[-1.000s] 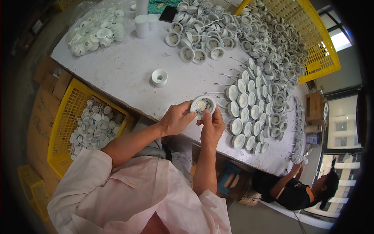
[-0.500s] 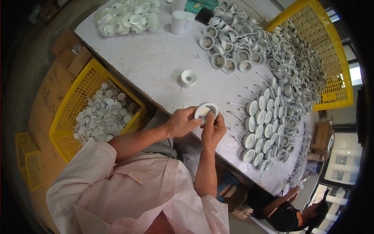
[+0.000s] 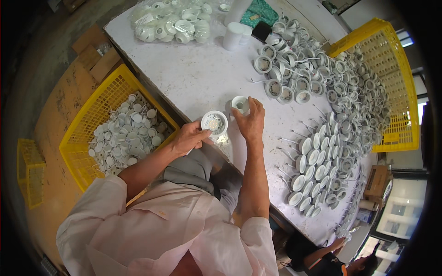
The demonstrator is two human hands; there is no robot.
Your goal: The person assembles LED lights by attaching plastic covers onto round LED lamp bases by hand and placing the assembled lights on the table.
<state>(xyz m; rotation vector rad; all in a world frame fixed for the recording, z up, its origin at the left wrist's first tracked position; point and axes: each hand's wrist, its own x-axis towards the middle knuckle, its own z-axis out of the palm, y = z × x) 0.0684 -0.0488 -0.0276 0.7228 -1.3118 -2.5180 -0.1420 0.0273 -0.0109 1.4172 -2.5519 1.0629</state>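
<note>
In my left hand [image 3: 188, 138] is a round white downlight housing [image 3: 214, 124], tilted so that its inside with small yellowish LED dots faces up. Fingers and thumb pinch its lower left rim near the table edge. Just to the right, my right hand [image 3: 251, 122] has thumb and fingers closed around a white cup-shaped plastic part [image 3: 240, 104] with a hole in its middle. Whether this part still touches the table is hard to tell. The two pieces are apart from each other.
Rows of white disc lights [image 3: 307, 166] with wires lie to the right, beside a large heap of ring-shaped housings [image 3: 340, 87] and a tipped yellow basket [image 3: 400, 78]. A bag of white cups [image 3: 170, 23] lies far left. A yellow crate [image 3: 76, 138] holds white discs. A co-worker [image 3: 329, 262] sits lower right.
My right hand has left the housing and reached away to grip the cup-shaped part on the table. My left hand now holds the housing alone, moved left. The view has shifted a little.
</note>
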